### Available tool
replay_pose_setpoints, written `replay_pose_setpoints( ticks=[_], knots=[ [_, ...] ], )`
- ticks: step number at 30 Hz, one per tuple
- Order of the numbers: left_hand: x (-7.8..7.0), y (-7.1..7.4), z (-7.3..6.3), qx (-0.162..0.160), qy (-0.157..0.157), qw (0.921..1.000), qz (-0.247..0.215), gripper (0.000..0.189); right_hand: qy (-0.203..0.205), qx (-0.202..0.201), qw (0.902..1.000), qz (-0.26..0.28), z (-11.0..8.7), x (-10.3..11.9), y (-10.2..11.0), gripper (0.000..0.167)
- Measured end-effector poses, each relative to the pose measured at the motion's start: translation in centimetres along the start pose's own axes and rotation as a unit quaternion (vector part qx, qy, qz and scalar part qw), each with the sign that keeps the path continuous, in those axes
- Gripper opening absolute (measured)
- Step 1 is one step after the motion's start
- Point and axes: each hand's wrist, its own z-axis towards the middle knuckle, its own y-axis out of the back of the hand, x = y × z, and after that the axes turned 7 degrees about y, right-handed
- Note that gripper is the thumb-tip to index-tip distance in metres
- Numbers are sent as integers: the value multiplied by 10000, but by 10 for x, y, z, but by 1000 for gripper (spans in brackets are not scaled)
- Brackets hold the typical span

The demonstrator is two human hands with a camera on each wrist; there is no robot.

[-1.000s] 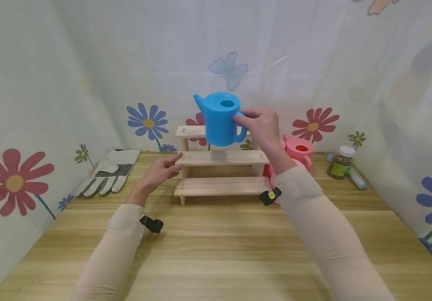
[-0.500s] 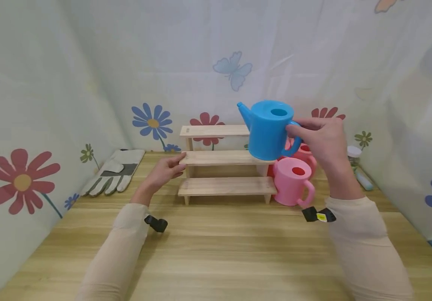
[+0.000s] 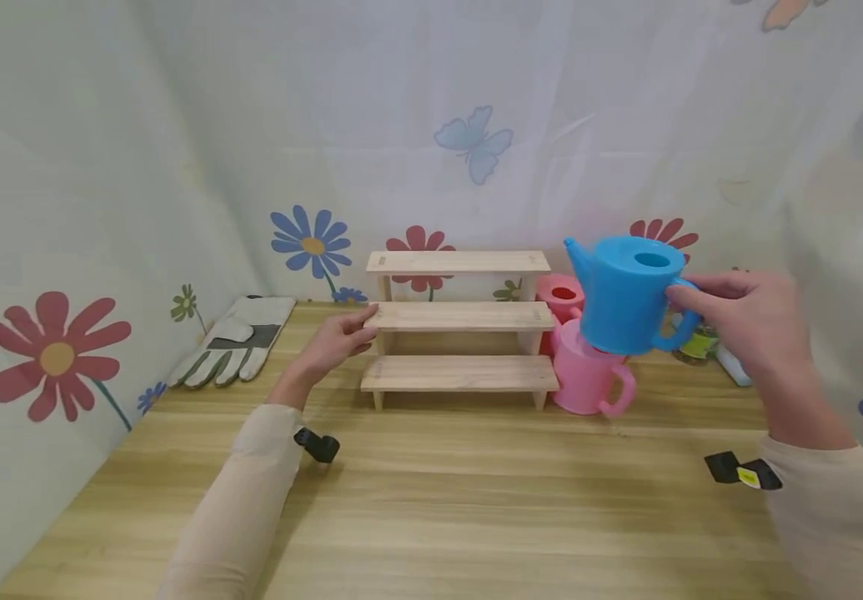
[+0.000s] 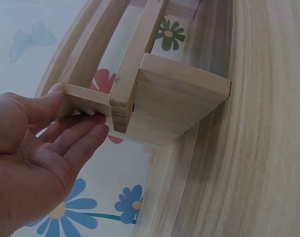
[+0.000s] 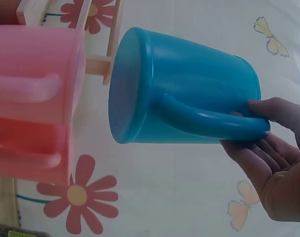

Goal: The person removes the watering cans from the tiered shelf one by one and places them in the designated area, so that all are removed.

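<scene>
My right hand point(image 3: 754, 325) pinches the handle of a blue toy watering can point(image 3: 622, 300), held upright in the air with its spout to the left. In the right wrist view the thumb and fingers sit at the handle's top end. Below the blue can a pink watering can point(image 3: 581, 379) stands on the table, its top partly hidden. A second, redder pink can point(image 3: 560, 287) is behind it. My left hand point(image 3: 333, 342) holds the left end of the middle step of a three-tier wooden stand point(image 3: 461, 317), thumb on top and fingers underneath in the left wrist view.
White and grey work gloves point(image 3: 236, 337) lie at the back left of the wooden table point(image 3: 439, 492). A jar with a green label point(image 3: 697, 346) and a pale blue object point(image 3: 735, 367) are at the back right, partly covered. A flower-printed curtain point(image 3: 356, 108) hangs behind.
My right hand has carried the blue can from above the stand to the right and down, over the pink cans. The left hand keeps its hold on the stand.
</scene>
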Motion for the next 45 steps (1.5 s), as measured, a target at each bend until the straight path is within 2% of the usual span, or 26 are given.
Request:
replay_pose_setpoints(
  ticks=[2, 9, 16, 23, 30, 36, 45],
  knots=[
    [-2, 1, 1, -14, -32, 10000, 14, 55, -190, -51, 9998, -19, -3, -6, 7, 68],
    [-3, 1, 1, -9, 55, 10000, 27, 56, -449, -268, 9985, 157, -6, -30, 17, 69],
    [0, 2, 0, 48, 5, 10000, 10, 56, -1039, 6, 9944, 213, -1, -56, 22, 73],
    [0, 3, 2, 61, 23, 10000, -9, 56, -836, 695, 9939, 204, 7, -83, 33, 63],
    [0, 1, 1, -14, 104, 9999, -25, 56, -625, 1352, 9888, 13, 8, -99, 31, 56],
    [0, 1, 0, -3, 112, 9999, -69, 56, -499, 2082, 9766, 224, 11, -108, 26, 47],
    [1, 2, 2, 70, 64, 9999, -135, 55, -578, 2496, 9658, 390, 11, -121, 16, 43]
  ],
)
